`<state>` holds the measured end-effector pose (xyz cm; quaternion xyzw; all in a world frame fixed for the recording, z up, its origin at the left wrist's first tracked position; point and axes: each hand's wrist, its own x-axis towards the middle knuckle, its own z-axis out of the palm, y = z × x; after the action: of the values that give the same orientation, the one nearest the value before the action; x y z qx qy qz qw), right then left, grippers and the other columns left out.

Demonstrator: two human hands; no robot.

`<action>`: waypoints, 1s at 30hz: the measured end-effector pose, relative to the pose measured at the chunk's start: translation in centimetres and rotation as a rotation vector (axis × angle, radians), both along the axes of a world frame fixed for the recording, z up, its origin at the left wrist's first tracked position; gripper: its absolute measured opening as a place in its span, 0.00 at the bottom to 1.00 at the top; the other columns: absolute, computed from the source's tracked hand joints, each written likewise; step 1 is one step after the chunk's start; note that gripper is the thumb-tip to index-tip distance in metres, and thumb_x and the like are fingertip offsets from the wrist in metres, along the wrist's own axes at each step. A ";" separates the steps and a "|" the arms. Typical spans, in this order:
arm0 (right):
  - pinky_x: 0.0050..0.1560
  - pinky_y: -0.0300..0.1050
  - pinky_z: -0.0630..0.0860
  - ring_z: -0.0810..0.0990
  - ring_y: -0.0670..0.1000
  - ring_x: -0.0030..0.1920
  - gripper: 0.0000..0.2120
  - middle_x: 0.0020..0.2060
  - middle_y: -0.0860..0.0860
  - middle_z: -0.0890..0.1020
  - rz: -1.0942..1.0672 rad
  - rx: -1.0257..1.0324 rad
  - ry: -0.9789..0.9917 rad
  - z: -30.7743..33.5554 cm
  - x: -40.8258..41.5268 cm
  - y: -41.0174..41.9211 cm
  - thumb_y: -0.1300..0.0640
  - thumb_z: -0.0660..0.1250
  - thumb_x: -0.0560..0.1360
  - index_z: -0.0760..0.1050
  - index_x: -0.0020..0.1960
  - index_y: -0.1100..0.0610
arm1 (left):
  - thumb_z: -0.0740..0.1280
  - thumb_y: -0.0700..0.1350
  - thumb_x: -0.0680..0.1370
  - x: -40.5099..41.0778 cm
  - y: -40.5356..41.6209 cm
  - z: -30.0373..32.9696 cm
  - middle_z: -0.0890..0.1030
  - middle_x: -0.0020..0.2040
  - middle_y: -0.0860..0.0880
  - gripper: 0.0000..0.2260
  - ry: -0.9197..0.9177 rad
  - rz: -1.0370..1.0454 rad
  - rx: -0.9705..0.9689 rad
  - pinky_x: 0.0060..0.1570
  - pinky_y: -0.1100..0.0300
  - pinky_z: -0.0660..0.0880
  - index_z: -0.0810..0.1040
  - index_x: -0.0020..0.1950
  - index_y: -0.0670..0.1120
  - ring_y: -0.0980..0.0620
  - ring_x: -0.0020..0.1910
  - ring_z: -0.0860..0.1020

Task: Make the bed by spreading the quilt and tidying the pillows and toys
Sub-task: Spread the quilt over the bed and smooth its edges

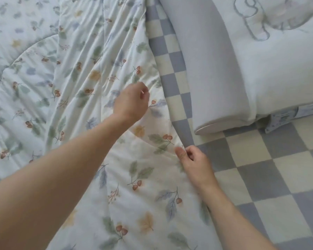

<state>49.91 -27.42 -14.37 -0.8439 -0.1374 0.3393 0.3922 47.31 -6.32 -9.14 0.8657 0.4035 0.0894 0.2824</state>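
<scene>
Quilt (76,73) fills the left and centre of the head view, white with leaves and acorns, rumpled into long folds that run from the top down toward the near side of the bed. Its right edge curves down the middle of the bed, and beyond it the blue and cream checked sheet (260,168) lies bare out to the right side.

Left hand (132,101) is up over the quilt, forearm stretched long from the lower left corner of the view. The wrist is bent, the back of the hand faces the camera, and the fingers (143,92) curl down toward the cloth just inside the quilt's edge. It is blurred, so I cannot tell whether they have a pinch of fabric or only hover over it.

Right hand (193,159) comes in from the lower right, forearm angled up toward the centre. It sits right on the quilt's edge where quilt meets sheet, thumb pressed against the curled fingers with the hem nipped between them.

Up toward the far right corner of the bed lies a long grey pillow (211,69), and tight against its right side a white pillow (282,69) with a stitched blue outline. Both rest on the checked sheet, apart from the quilt.
</scene>
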 end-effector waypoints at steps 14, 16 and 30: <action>0.34 0.45 0.66 0.77 0.57 0.41 0.13 0.32 0.50 0.78 -0.030 -0.107 -0.123 -1.0 2.5 -2.9 0.46 0.62 0.76 0.72 0.39 0.54 | 0.55 0.40 0.79 10.4 -0.5 -4.1 0.73 0.35 0.43 0.13 -0.044 0.136 -0.485 0.38 0.54 0.77 0.67 0.34 0.46 0.44 0.36 0.76; 0.31 0.43 0.64 0.75 0.52 0.36 0.14 0.29 0.46 0.75 -0.035 -0.073 -0.076 -0.6 2.9 -3.0 0.44 0.64 0.74 0.71 0.37 0.53 | 0.57 0.41 0.78 9.9 -1.0 -3.9 0.72 0.33 0.47 0.09 -0.081 0.125 -0.495 0.38 0.56 0.73 0.69 0.38 0.45 0.47 0.35 0.73; 0.29 0.40 0.75 0.76 0.42 0.26 0.08 0.26 0.47 0.79 -0.289 0.035 0.113 3.7 -9.4 -21.4 0.53 0.64 0.76 0.76 0.40 0.54 | 0.56 0.32 0.76 -7.5 -21.3 -0.6 0.75 0.62 0.49 0.17 0.017 -0.732 0.096 0.41 0.49 0.76 0.75 0.61 0.46 0.42 0.49 0.79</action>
<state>40.49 -48.81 -10.70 -0.8275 0.0018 0.3236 0.4588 39.79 -27.62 -9.71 0.9657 0.0649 -0.0061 0.2514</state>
